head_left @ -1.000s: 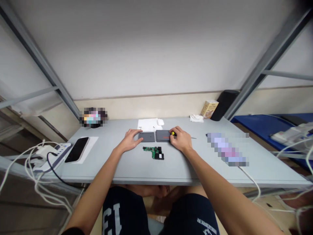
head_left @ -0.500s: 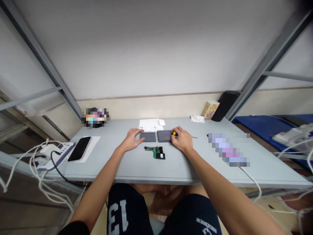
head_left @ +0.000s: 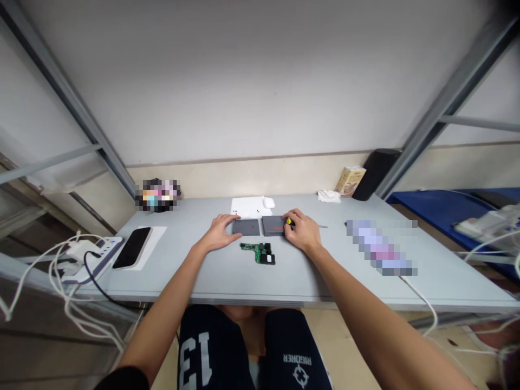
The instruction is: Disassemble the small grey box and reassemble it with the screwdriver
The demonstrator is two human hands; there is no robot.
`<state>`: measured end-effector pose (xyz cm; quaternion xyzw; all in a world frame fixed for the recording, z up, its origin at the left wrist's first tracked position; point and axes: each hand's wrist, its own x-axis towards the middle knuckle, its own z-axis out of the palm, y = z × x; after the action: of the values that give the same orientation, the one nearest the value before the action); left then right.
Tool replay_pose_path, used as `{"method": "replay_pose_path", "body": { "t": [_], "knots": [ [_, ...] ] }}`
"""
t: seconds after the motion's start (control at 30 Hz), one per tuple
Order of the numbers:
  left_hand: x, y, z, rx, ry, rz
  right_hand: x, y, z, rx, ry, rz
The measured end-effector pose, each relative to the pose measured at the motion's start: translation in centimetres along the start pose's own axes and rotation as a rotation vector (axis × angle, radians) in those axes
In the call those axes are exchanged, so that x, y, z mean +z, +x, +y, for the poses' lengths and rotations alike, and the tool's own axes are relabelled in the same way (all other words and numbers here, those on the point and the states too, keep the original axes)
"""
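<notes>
My left hand (head_left: 221, 232) is curved around the left end of a flat dark grey cover panel (head_left: 247, 227), fingers at its far edge and thumb at its near edge. Just right of the panel lies a grey box-shaped housing (head_left: 273, 226) with reddish marking. My right hand (head_left: 303, 232) rests against the right end of this housing, closed on a screwdriver (head_left: 288, 221). The yellow handle end shows by the index finger, and a thin shaft sticks out beyond the hand. Nearer to me lies a green circuit board (head_left: 259, 253) with black connectors.
Behind the panel are a white sheet (head_left: 247, 206) with several tiny dark pieces and a white rounded case (head_left: 268, 203). A phone (head_left: 132, 247) and a power strip (head_left: 108, 252) lie left. A tissue (head_left: 329, 196), carton (head_left: 350, 181) and black cylinder (head_left: 376, 173) stand back right.
My right leg has swung inward under the table. Both hands, the panel, the housing and the circuit board stay practically where they were.
</notes>
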<state>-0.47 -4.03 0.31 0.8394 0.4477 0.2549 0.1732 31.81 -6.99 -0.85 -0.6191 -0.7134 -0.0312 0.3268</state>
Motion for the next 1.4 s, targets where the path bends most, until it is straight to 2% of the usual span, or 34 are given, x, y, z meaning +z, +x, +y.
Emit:
{"method": "replay_pose_path", "body": {
  "t": [0.5,0.8,1.07,1.4],
  "knots": [
    [-0.3,-0.06,0.54,-0.027,-0.021,-0.008,-0.13,-0.05,-0.09,-0.001,-0.01,-0.007],
    [-0.83,-0.16,0.7,-0.118,-0.027,0.009,-0.1,0.04,-0.12,0.085,-0.061,-0.006],
    [-0.98,-0.16,0.37,-0.05,-0.029,0.045,-0.17,-0.24,-0.13,0.012,-0.03,0.014],
    [-0.62,-0.07,0.02,-0.03,-0.052,-0.024,-0.02,0.01,-0.04,0.039,-0.014,-0.014]
  ]
}}
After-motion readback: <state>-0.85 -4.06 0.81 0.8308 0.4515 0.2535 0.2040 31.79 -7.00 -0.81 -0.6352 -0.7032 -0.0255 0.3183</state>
